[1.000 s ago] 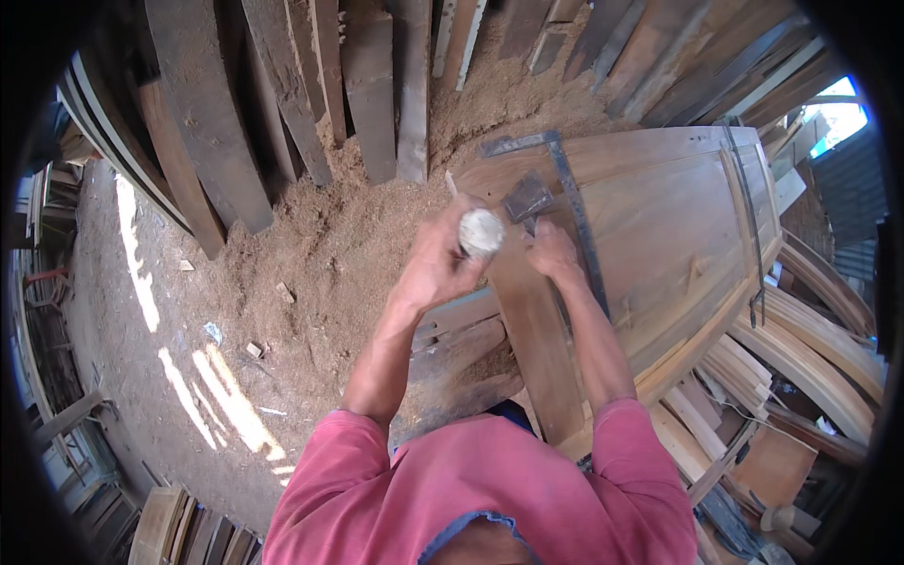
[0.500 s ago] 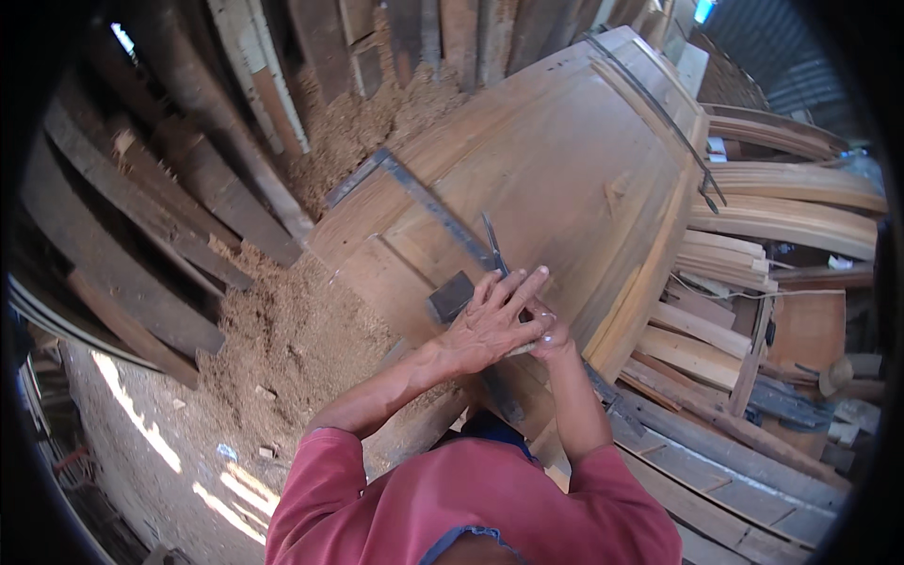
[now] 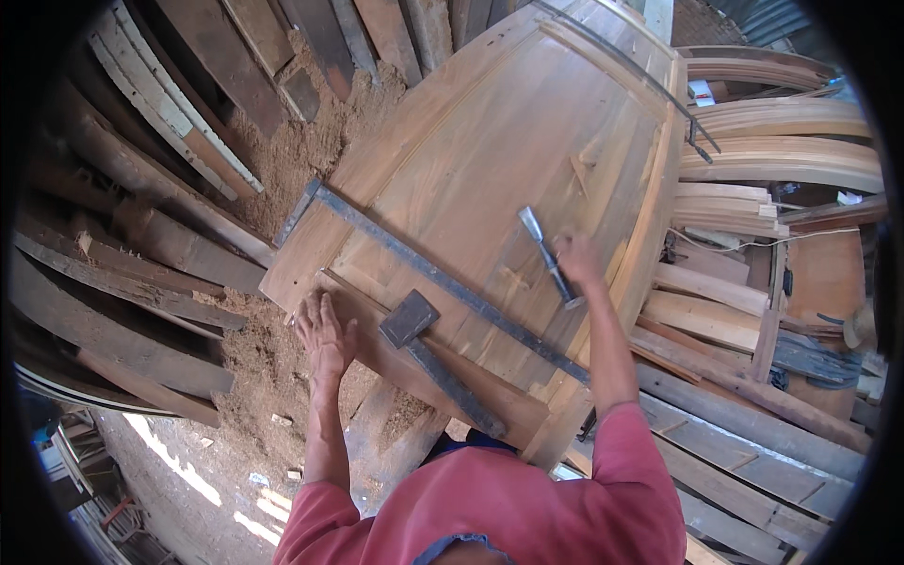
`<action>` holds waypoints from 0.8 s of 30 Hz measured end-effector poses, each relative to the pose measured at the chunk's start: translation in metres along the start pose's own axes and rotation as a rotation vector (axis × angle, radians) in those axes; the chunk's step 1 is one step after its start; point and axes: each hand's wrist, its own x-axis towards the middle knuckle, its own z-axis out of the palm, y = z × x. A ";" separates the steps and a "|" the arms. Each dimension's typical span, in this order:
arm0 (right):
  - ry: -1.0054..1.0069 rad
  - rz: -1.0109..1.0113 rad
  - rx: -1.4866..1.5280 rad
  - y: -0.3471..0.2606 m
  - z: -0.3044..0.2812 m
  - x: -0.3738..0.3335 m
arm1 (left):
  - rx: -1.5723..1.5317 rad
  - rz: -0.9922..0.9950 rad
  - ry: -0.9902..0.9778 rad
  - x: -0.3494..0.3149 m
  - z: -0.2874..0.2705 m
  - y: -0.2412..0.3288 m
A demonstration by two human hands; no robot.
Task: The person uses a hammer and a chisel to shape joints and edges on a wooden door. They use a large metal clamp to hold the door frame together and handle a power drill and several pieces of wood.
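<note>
Head view: now parted, left hand [image 3: 325, 341] is resting splayed on the near board [image 3: 399, 363], right hand [image 3: 577, 257] beside a chisel [image 3: 540, 241], grip unclear; striking is seemingly pausing.

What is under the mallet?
The mallet lies on the wooden panel, whose surface shows beside it. The patch directly beneath is covered and cannot be seen.

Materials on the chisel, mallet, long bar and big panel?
Chisel: blade likely bare steel, silvery and glinting; dark handle, material unclear.
Mallet: blocky dark head, dull and worn, wood or metal, can't tell; handle equally dark.
Long bar: probably steel, straight, thin, dark grey, scuffed.
Big panel: wood, visible grain and tone shifts; looks unpainted.
</note>
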 end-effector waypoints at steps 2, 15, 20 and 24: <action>0.319 -0.073 -0.074 0.053 0.008 0.045 | -0.034 0.102 0.007 0.008 0.012 0.011; 0.021 0.099 -0.510 0.055 0.003 0.105 | -0.152 0.117 0.079 0.044 0.019 0.015; 0.014 -0.092 0.362 -0.079 0.008 0.017 | -0.560 0.083 0.195 0.034 -0.008 0.043; -0.222 -0.450 0.433 -0.190 0.042 -0.095 | -1.168 -0.010 -0.219 0.019 -0.031 0.078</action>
